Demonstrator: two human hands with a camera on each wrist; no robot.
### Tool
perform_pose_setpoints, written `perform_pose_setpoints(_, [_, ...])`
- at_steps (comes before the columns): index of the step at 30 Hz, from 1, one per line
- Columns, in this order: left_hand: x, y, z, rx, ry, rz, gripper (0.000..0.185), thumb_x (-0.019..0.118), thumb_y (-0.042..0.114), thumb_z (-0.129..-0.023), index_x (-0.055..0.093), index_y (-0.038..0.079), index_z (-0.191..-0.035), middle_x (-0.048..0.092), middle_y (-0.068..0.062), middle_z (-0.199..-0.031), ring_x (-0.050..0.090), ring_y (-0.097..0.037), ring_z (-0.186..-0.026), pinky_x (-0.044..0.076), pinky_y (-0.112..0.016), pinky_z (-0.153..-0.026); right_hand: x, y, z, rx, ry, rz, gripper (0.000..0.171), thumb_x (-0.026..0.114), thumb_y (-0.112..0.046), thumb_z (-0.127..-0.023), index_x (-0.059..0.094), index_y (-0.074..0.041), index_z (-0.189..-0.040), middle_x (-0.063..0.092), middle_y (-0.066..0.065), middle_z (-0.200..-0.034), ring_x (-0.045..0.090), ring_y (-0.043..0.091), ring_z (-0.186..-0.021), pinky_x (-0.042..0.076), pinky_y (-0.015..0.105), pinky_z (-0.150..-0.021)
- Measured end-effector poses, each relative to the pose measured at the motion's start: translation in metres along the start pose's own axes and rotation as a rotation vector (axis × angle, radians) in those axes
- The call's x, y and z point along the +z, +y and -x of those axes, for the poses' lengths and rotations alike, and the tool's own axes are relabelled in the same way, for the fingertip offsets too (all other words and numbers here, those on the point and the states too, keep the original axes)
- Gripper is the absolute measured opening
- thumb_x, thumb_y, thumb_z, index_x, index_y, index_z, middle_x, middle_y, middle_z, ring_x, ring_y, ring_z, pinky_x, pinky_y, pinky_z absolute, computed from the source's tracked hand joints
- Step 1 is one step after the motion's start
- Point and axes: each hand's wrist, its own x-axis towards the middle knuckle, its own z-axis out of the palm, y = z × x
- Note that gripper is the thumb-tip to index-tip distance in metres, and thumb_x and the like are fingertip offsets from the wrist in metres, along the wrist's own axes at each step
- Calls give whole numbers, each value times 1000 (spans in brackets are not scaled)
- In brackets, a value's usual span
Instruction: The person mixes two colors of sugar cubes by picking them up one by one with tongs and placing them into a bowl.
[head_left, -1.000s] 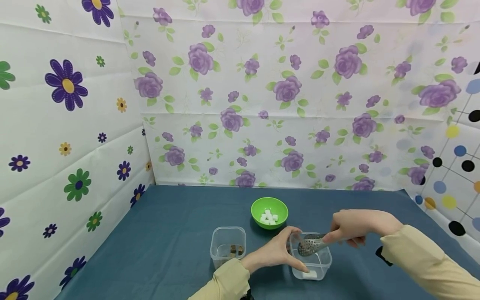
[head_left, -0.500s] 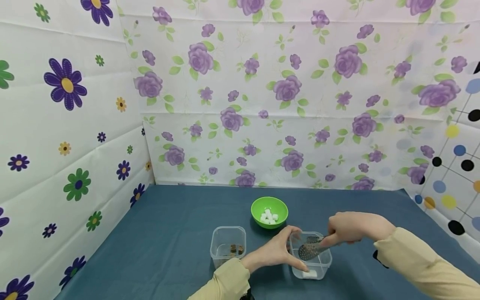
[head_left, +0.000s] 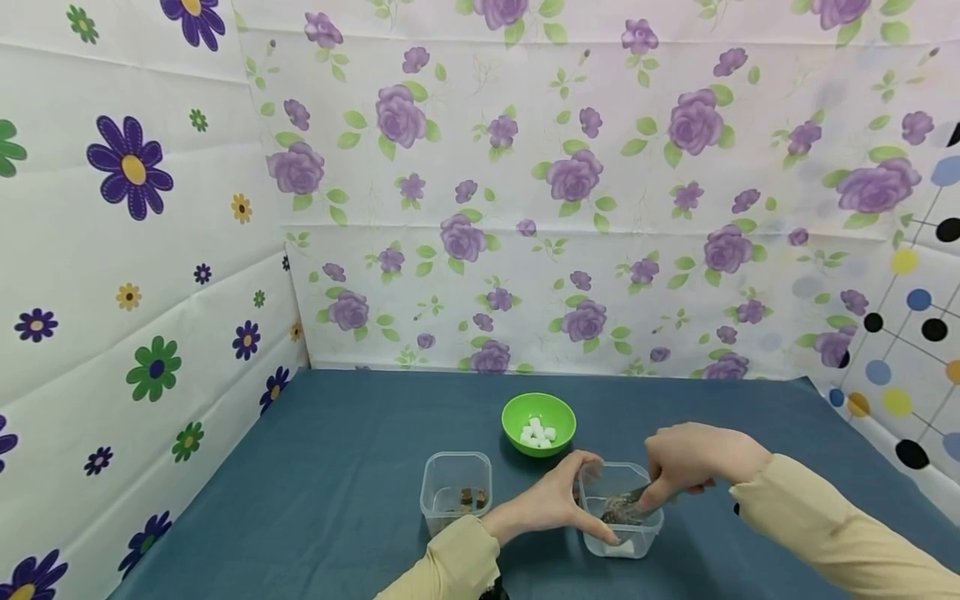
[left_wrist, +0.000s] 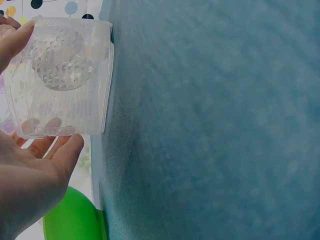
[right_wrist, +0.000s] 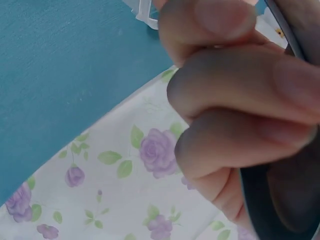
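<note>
Both hands work at the clear container (head_left: pixel 621 510) near the tabletop's front edge: the left hand (head_left: pixel 553 502) grasps its side, the right hand (head_left: pixel 693 460) grips a perforated spoon (head_left: pixel 624 509). Compared with earlier, the spoon has dipped inside toward the white cube (head_left: pixel 619 547); white cubes wait in the green bowl (head_left: pixel 539 425), so work seems unfinished.

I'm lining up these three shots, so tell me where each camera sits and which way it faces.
Head: worn high, looking forward and down at the table; both sleeves, left hand holding the clear tub, right hand holding a slotted spoon.
Left wrist: beside that tub, looking across the table; palm shows.
Right wrist: behind curled fingers, facing the flowered wall.
Head and left wrist share tub, spoon, green bowl.
</note>
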Motion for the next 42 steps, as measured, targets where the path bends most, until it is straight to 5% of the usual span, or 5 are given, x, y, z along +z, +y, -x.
perform_pose_setpoints(17, [0,-2,-1,4,-5,9,71,71,10,-78,30,10,-136,38,2,-124,42,-9,-108,41,-26,-82,1,-1,-4,-53,105,73,40,72,-45,-71,54,-20,-45,36,-8,-35,30,5,-30,31,22,-35])
perform_pose_setpoints(31, [1,-2,0,-10,4,10,71,72,16,-78,31,14,-135,38,0,-128,41,-16,-114,41,-26,-83,6,-2,-5,-35,73,84,37,73,-45,-70,57,-21,-47,39,-7,-35,33,6,-30,35,23,-35])
perform_pose_setpoints(42, [0,-1,0,-3,5,-1,70,72,12,-78,31,13,-136,39,3,-124,42,-16,-112,42,-26,-80,3,7,-2,-147,128,41,38,73,-39,-73,54,-22,-44,36,-9,-34,31,4,-28,37,23,-35])
